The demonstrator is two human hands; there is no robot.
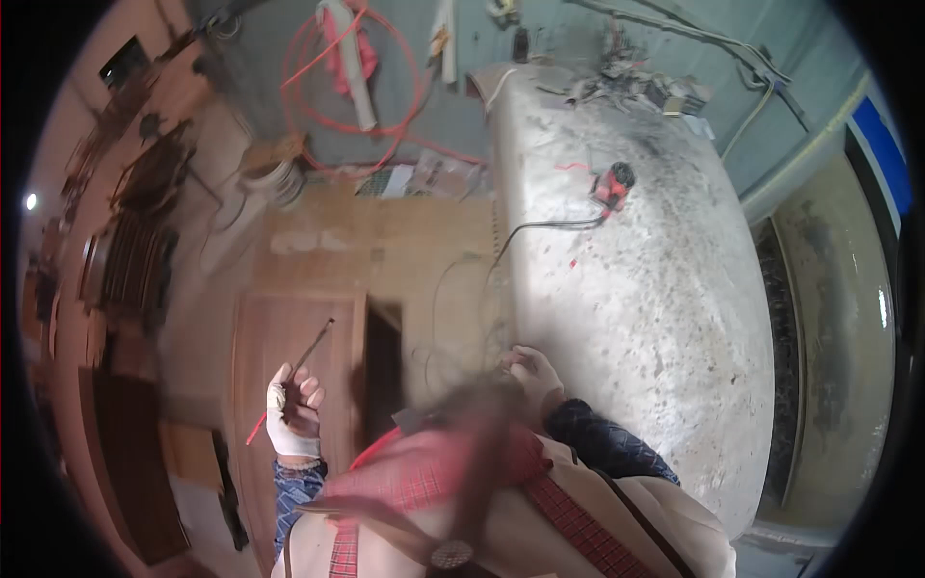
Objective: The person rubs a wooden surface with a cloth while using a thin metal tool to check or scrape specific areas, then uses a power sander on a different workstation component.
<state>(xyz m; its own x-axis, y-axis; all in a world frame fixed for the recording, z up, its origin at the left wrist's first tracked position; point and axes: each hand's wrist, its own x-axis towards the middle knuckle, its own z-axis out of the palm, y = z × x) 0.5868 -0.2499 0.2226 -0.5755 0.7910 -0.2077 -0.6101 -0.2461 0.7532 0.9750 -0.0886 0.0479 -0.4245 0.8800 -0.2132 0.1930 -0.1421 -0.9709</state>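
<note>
Workshop wall (540,43), grey-green, at the far side; a loose coil of red-orange hose (287,87) hangs on it. Below, a pale bucket (275,181) stands near the wall. To the right, a long white table (617,405), its top speckled with dark and rusty stains; a red-and-black tool (614,185) lies on it, black cable (549,225) running off the near left edge.

Person's left hand (297,412), partly covered in white, has its fingers curled round a thin stick (310,352), dark along the upper length, red at the lower end. Stick slants up and right, in view over a brown wooden panel (265,366).

Right hand (535,376) beside the table's left edge, fingers bent inward; whether it grips anything cannot be told. Just left of it, a blurred brown shape (482,414), too smeared to identify.
</note>
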